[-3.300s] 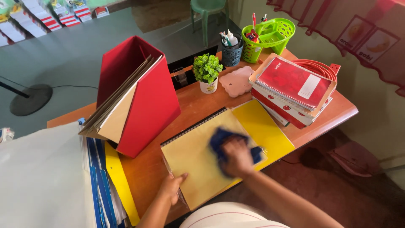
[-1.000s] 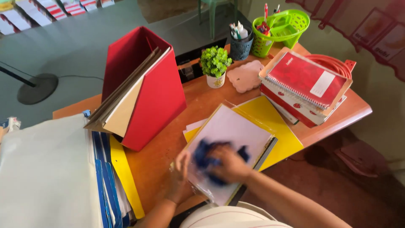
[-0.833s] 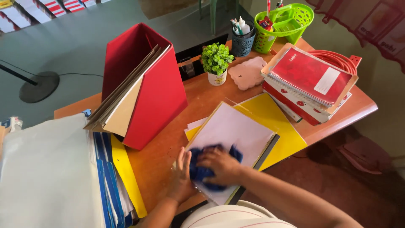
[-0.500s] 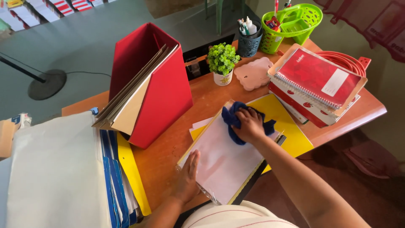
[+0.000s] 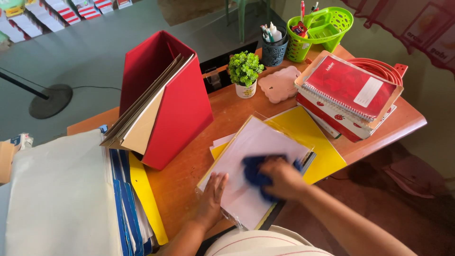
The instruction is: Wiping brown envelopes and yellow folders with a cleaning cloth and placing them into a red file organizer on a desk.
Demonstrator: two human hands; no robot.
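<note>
A clear plastic folder with white paper inside (image 5: 251,156) lies on the wooden desk (image 5: 227,114), on top of a yellow folder (image 5: 308,137). My right hand (image 5: 284,178) presses a dark blue cloth (image 5: 253,170) onto the folder's middle. My left hand (image 5: 213,192) lies flat, fingers spread, on the folder's near left corner, holding it down.
A red file box (image 5: 175,104) with card folders stands at the left. A stack of papers and blue and yellow folders (image 5: 71,189) lies beside it. Behind are a small potted plant (image 5: 245,71), a pen cup (image 5: 274,45), a green basket (image 5: 322,28) and stacked spiral notebooks (image 5: 350,90).
My right hand has drawn the blue cloth back from the folder's far edge to its middle. Earlier the yellow cover was on top; now the clear folder with white paper lies uppermost.
</note>
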